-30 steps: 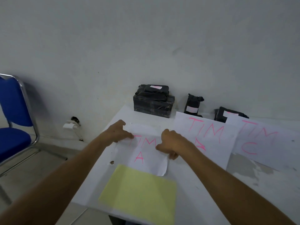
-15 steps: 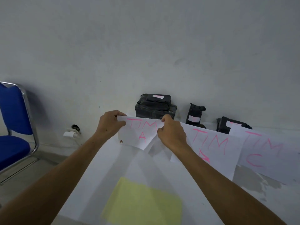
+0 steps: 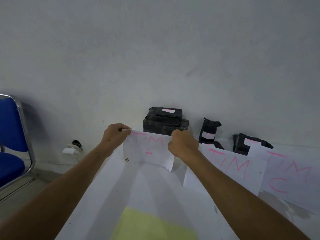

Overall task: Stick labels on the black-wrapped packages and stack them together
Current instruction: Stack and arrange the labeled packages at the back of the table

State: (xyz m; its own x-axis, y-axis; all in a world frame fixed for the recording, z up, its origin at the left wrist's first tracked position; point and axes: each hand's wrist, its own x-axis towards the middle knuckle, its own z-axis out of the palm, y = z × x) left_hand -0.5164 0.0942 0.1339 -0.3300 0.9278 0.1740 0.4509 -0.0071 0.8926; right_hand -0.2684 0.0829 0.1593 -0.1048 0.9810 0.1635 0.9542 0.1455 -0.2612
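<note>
Down at the near edge a pale yellow sheet [image 3: 152, 224] lies flat on the white tabletop [image 3: 107, 196], untouched; both forearms reach out over it. Further out, the hands are at work: the left hand [image 3: 115, 135] pinches the top left corner of the sheet marked "TIM A" [image 3: 149, 149], the right hand [image 3: 183, 144] is closed on its top right edge; the two hands sit apart, one at each end, with the paper hanging between them, lifted off the tabletop and its lower right corner curling. To the right, the "TIM B" sheet [image 3: 230, 170] and the "TIM C" sheet [image 3: 290, 175] lie flat, side by side and overlapping a little. Now the relation that counts: directly behind the held sheet, against the wall [image 3: 155, 58], sits the stack of black-wrapped packages [image 3: 164, 121], a small one with a pale label on top of a larger one; its long axis runs left to right, parallel to the sheet's top edge. The right hand looks nearer to it, almost at its front face; the left is off its left end. Further right stand an upright black package [image 3: 208, 129] with its own label and a low black package [image 3: 251, 144] behind the C sheet. Far left, a blue chair [image 3: 12, 135] stands on the floor.
</note>
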